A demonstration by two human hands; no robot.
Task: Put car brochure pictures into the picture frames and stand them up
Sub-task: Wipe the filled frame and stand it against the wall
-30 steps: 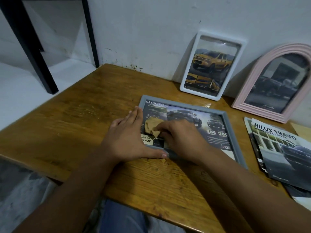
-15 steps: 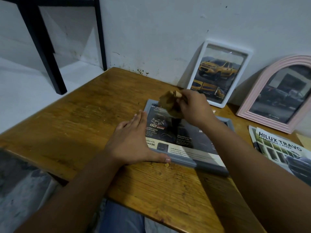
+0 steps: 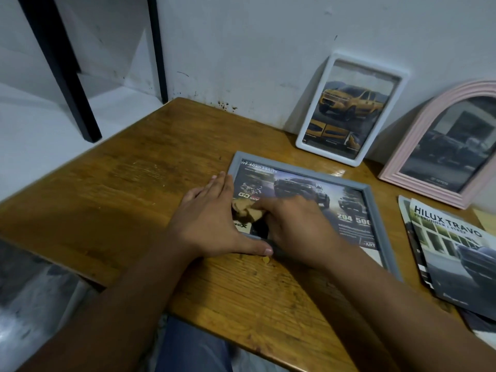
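Pressing a tan cloth (image 3: 245,212) onto the grey frame (image 3: 375,210) lying on the tabletop (image 3: 134,197).
Right hand (image 3: 298,226) is pinching the cloth; left hand (image 3: 214,224), at its 9 o'clock, is lying flat, fingers together.

A single wide-angle view from the person's head looks forward and down over the near edge of the wooden counter (image 3: 120,200), close enough that both forearms fill the bottom of the picture. It faces the white wall (image 3: 255,49) along the counter's far edge. The counter's far left corner shows; its right edge is cut off. Straight lines bow near the borders.
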